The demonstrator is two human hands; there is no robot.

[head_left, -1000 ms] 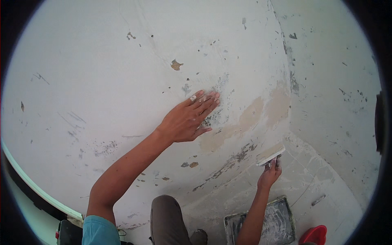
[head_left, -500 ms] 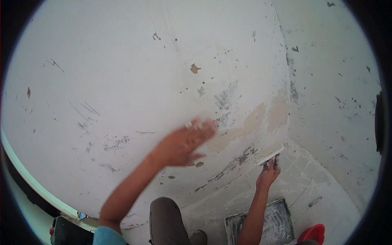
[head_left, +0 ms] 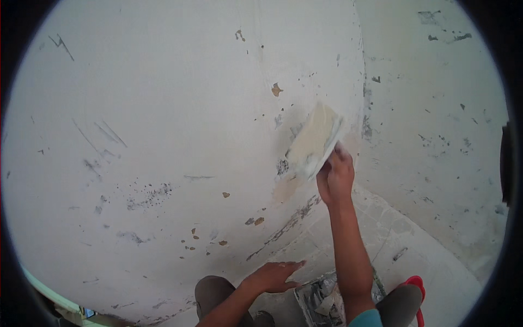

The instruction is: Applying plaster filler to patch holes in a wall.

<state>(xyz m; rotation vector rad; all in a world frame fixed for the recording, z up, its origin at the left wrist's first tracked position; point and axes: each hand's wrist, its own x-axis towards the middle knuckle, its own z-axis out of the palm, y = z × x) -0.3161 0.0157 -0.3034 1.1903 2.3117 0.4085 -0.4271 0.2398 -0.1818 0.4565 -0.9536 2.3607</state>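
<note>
My right hand (head_left: 336,173) grips a plastering trowel (head_left: 315,136) from behind. Its broad cream-coloured blade is tilted at the scuffed white wall (head_left: 180,98), and white filler clings to its lower end and edge. Whether the blade touches the wall, I cannot tell. Below, my left hand (head_left: 272,277) is stretched out with fingers apart, holding nothing, close to the rim of a dark, filler-smeared tray (head_left: 300,297). A pale wedge-shaped piece (head_left: 327,304) shows inside the tray, partly hidden by my right forearm.
A second wall (head_left: 425,136) meets the first at a corner on the right. Dusty floor tiles (head_left: 381,218) run beneath both. A red container (head_left: 417,282) stands by my right knee (head_left: 400,306). A small dark strip (head_left: 400,254) lies on the floor.
My right hand has raised the trowel from the floor corner up to the wall, its blade now turned into view. My left hand has dropped from the wall to beside the tray.
</note>
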